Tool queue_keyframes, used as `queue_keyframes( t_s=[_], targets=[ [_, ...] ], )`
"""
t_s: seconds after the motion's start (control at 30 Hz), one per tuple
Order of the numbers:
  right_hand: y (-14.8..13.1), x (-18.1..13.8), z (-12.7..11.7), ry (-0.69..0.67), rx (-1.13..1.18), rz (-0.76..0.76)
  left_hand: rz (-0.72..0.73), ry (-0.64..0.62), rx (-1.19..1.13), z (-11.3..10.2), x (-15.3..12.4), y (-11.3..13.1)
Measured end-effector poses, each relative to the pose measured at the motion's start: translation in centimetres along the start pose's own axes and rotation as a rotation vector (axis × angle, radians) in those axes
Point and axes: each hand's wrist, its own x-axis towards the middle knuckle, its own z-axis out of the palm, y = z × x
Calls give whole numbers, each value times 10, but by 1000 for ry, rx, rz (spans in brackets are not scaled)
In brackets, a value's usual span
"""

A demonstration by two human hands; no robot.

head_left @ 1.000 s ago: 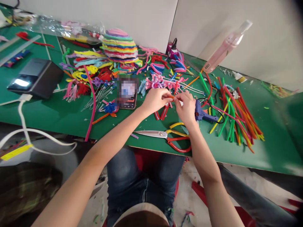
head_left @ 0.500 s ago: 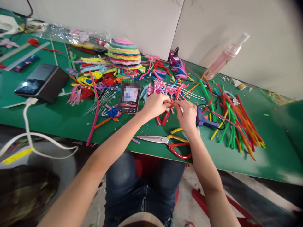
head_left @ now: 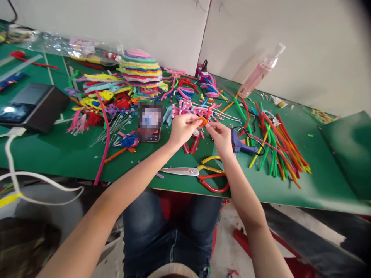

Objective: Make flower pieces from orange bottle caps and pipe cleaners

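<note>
Between the fingertips of both hands is a small bent piece of orange pipe cleaner [head_left: 204, 121]. My left hand [head_left: 185, 129] pinches it from the left, and my right hand [head_left: 220, 135] pinches its right side. Just below them lie red-handled pliers [head_left: 192, 146], partly covered by my hands. Large scissors [head_left: 185, 171] with yellow and red handles rest near the table edge under my right forearm. To the right of my right hand sits a blue glue gun [head_left: 243, 146]. Pink pipe-cleaner flowers [head_left: 185, 108] lie behind my left hand.
A phone [head_left: 149, 122] lies left of my hands. Loose pipe cleaners [head_left: 285, 148] spread at the right, near a pink bottle [head_left: 261, 73] by the wall. A striped hat-like dome [head_left: 141, 69] stands at the back; a dark box-shaped device [head_left: 43, 104] sits left on the green table [head_left: 290, 197].
The orange piece now shows as a rounded loop between my fingertips. My hands are slightly further apart. The whole view has shifted, so things appear further left.
</note>
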Motion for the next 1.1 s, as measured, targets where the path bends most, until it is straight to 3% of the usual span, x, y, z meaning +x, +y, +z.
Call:
queue_keyframes(
  t_s=[0.1,0.23,0.33,0.47,0.57,0.73,0.93,1.1],
  targets=[
    [-2,0,0,-2,70,60,-43,-15,-60,1,-1,-3],
    [-4,0,1,-26,105,83,8,-3,-11,2,-4,-4],
    [-5,-2,3,-18,40,-5,19,26,1,4,-6,-2],
    [-8,-5,5,62,-177,-152,-110,45,-45,8,-6,1],
    [-9,-5,5,50,-233,-162,-171,63,-67,10,-6,2],
    [-5,-2,0,15,-269,-167,-105,-1,-37,7,-6,-1],
    [-4,-3,-4,-22,-580,-309,98,-250,250,-9,3,3],
    [-11,-10,0,-100,-906,-405,179,-369,698,-20,4,16]
  ],
)
